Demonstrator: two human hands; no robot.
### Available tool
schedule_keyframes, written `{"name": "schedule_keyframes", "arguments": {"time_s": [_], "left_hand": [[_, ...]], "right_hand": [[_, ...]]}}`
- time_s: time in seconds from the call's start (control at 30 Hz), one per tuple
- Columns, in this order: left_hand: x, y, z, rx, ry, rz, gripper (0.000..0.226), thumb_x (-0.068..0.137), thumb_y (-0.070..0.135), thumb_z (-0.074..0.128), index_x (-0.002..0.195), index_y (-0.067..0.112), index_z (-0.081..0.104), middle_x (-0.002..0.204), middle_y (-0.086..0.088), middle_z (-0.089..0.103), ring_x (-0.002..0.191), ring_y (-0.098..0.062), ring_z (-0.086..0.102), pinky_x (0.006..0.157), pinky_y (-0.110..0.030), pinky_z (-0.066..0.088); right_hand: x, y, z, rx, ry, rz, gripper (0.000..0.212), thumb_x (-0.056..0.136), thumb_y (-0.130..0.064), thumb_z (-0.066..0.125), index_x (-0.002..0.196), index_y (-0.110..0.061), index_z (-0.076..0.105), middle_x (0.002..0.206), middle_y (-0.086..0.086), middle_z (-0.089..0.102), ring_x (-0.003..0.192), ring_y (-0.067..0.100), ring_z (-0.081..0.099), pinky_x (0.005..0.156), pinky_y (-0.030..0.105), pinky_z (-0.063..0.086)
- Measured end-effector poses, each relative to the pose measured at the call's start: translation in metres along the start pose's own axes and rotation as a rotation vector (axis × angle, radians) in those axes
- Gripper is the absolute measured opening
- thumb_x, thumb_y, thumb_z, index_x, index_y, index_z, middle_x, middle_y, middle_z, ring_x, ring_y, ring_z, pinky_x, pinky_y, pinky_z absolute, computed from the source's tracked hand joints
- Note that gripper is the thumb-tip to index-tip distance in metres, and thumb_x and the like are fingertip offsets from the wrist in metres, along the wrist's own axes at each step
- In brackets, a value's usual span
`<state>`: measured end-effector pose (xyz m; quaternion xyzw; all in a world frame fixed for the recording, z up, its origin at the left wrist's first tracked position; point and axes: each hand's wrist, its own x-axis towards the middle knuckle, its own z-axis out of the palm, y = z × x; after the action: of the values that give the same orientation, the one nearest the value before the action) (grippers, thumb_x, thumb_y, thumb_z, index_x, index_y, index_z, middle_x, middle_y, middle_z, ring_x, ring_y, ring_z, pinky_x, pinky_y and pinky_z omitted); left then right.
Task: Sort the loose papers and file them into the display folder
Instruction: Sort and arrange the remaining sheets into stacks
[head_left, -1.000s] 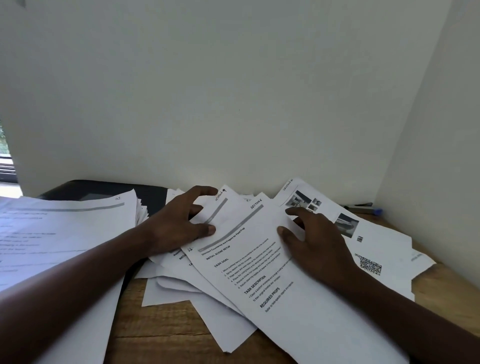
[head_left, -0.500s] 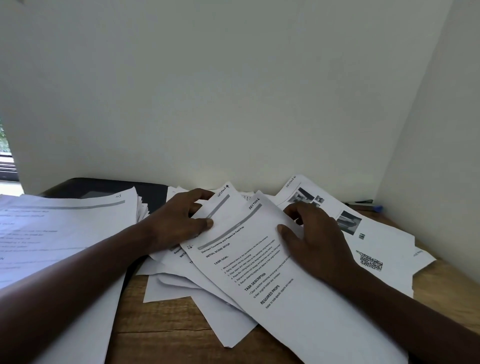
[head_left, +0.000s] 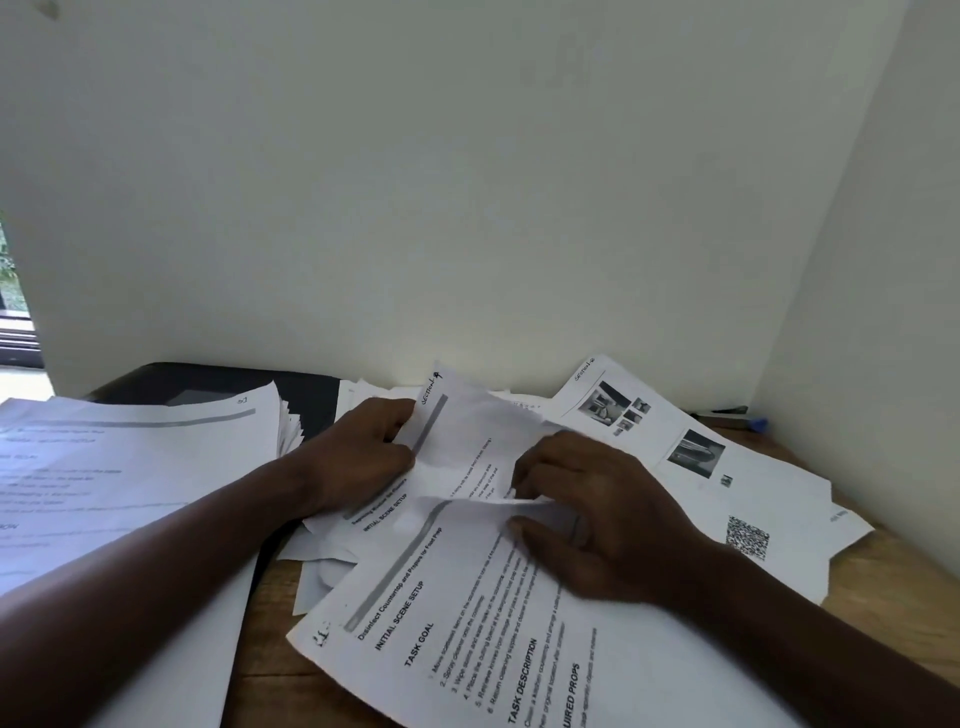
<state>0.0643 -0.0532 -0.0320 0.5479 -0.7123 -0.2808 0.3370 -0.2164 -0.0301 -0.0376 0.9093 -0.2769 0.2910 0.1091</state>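
- far left: a sorted stack (head_left: 130, 467) with "s1" handwritten in its corner lies over a dark folder (head_left: 218, 382), which i'd guess is the display folder. nothing visibly filed in it yet.
- left hand (head_left: 358, 457) now grips the raised sheet (head_left: 467, 441) by its left edge, fingers curled round it. a second ago this hand lay flat on the pile, so one page is being pulled free. looks like still sorting, not filing. the corner handwriting reads "section" plus a digit i can't make out.
- right hand (head_left: 597, 519) is curled on the top edge of the front sheet (head_left: 467, 623), pinching it where the paper buckles. before, it just rested on the page, and the sheet has since slid toward the person.
- the front sheet reads "disinfect countertop and prepare for food prep", "initial scene setup", "task goal", "task description". the numbered lines are too blurry.
- right: a photo sheet (head_left: 675, 441) with handwritten "section", small photos and a qr code (head_left: 747, 538) lies flat on the wooden table (head_left: 893, 587), untouched.
- far right corner: a pen (head_left: 748, 418) with a blue cap by the wall.
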Motion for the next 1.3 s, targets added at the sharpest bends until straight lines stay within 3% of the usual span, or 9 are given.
{"name": "schedule_keyframes", "arguments": {"time_s": [0.17,0.3,0.4,0.47,0.57,0.73,1.0,1.2,1.3], "left_hand": [[-0.005,0.009,0.002,0.139,-0.031,-0.015,0.041,0.074,0.032,0.046,0.109,0.018,0.062,0.111,0.005,0.069,0.103,-0.017,0.063,0.088,-0.035,0.049],[-0.005,0.012,0.002,0.03,-0.063,-0.066,0.031,0.077,0.019,0.048,0.102,0.021,0.066,0.1,0.0,0.073,0.091,-0.018,0.07,0.079,-0.037,0.057],[-0.003,0.015,0.007,-0.018,-0.044,-0.095,0.034,0.095,-0.001,0.052,0.084,0.031,0.052,0.086,0.013,0.057,0.069,0.014,0.057,0.066,-0.001,0.042],[-0.003,0.016,0.01,-0.051,-0.049,-0.079,0.044,0.099,-0.004,0.052,0.08,0.035,0.044,0.072,0.019,0.058,0.058,0.024,0.05,0.058,0.004,0.037],[-0.001,0.01,0.011,-0.045,-0.035,-0.071,0.024,0.103,0.011,0.058,0.089,0.031,0.059,0.077,0.037,0.068,0.076,0.02,0.063,0.066,-0.003,0.046],[-0.004,0.011,0.008,-0.043,-0.041,-0.043,0.022,0.1,0.032,0.065,0.122,0.027,0.067,0.115,0.015,0.072,0.109,0.001,0.066,0.089,-0.018,0.05],[-0.005,0.007,0.003,-0.134,-0.071,-0.09,0.036,0.097,0.017,0.07,0.125,0.035,0.057,0.109,0.0,0.077,0.091,-0.017,0.077,0.08,-0.036,0.062],[-0.003,0.01,-0.003,-0.278,-0.203,-0.104,0.047,0.082,0.02,0.07,0.127,0.028,0.061,0.114,-0.011,0.076,0.094,-0.022,0.074,0.081,-0.035,0.055],[-0.003,0.009,-0.001,-0.261,-0.205,-0.076,0.034,0.097,0.019,0.067,0.129,0.028,0.062,0.115,-0.005,0.077,0.101,-0.018,0.073,0.085,-0.029,0.053]], "right_hand": [[-0.003,0.007,0.0,-0.042,-0.011,0.115,0.02,0.097,-0.042,0.062,0.095,-0.022,0.063,0.096,-0.009,0.059,0.093,0.018,0.059,0.075,0.034,0.049],[-0.004,0.016,0.006,-0.067,-0.002,0.362,0.028,0.094,-0.057,0.05,0.087,-0.029,0.055,0.082,-0.01,0.059,0.08,0.018,0.06,0.066,0.034,0.042],[-0.008,0.026,0.009,0.027,0.018,0.488,0.03,0.089,-0.061,0.049,0.085,-0.031,0.054,0.075,-0.012,0.06,0.074,0.016,0.059,0.068,0.037,0.048],[-0.009,0.03,0.011,0.09,0.011,0.553,0.031,0.086,-0.064,0.05,0.092,-0.035,0.059,0.081,-0.016,0.064,0.079,0.011,0.062,0.075,0.04,0.052],[-0.009,0.031,0.012,0.144,0.001,0.617,0.035,0.083,-0.067,0.052,0.103,-0.04,0.062,0.091,-0.019,0.068,0.088,0.008,0.065,0.083,0.039,0.053],[-0.008,0.028,0.011,0.188,-0.024,0.671,0.028,0.09,-0.054,0.064,0.115,-0.043,0.059,0.093,-0.017,0.069,0.09,0.007,0.065,0.084,0.037,0.054],[-0.006,0.033,0.015,0.307,0.062,0.732,0.008,0.093,-0.041,0.063,0.095,-0.034,0.065,0.085,-0.015,0.071,0.084,0.007,0.066,0.08,0.037,0.053],[0.012,0.031,-0.01,0.476,-0.012,0.8,0.036,0.094,-0.034,0.072,0.067,-0.017,0.056,0.052,-0.016,0.049,0.05,0.001,0.042,0.057,0.023,0.034],[0.012,0.026,-0.015,0.425,-0.038,0.802,0.04,0.092,-0.037,0.073,0.064,-0.016,0.054,0.05,-0.015,0.049,0.048,0.001,0.043,0.054,0.02,0.032]]}}
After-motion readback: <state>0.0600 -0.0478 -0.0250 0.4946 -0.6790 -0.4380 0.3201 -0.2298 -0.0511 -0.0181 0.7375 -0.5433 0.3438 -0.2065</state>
